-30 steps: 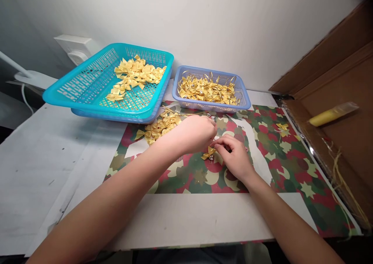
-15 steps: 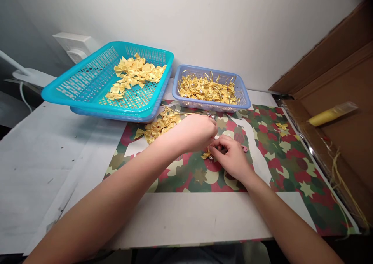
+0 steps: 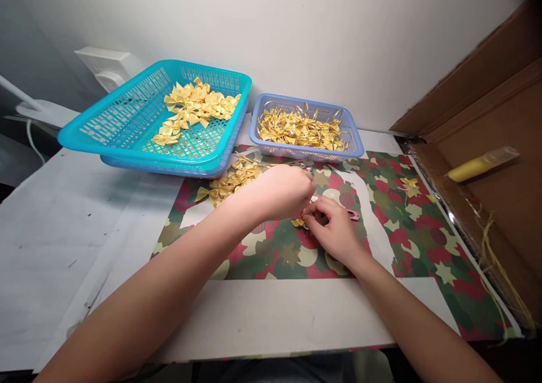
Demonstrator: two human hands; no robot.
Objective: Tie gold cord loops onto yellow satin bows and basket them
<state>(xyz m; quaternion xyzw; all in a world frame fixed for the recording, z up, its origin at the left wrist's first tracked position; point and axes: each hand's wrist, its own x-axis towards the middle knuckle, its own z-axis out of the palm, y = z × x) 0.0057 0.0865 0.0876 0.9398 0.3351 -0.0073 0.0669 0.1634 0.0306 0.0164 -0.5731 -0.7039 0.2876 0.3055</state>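
My right hand (image 3: pixel 336 228) is closed in a pinch at a small yellow ribbon bow (image 3: pixel 298 223), just above the patterned sheet. My left hand (image 3: pixel 290 190) is curled shut beside it, fingertips pointing down towards the same bow; what it pinches is hidden by the hand. Beyond the left knuckles lie small silver bells (image 3: pixel 305 167). Left of that hand, a loose pile of yellow bows (image 3: pixel 231 183) with gold cords rests on the sheet, partly covered by the forearm. A pink object (image 3: pixel 353 215) shows from behind my right hand, mostly hidden.
A turquoise basket (image 3: pixel 114 115) of yellow bows stands at the back left, stacked on a blue one. At the back right, a blue-violet basket (image 3: pixel 358 146) contains bows on gold cords. Cardboard (image 3: pixel 478 101) borders the right side, with a yellow tube (image 3: pixel 478 166) against it.
Both hands stay nearly in place. The bow has turned slightly under my right fingertips, and the bell visible beside it before is now mostly hidden. More of the pink object shows.
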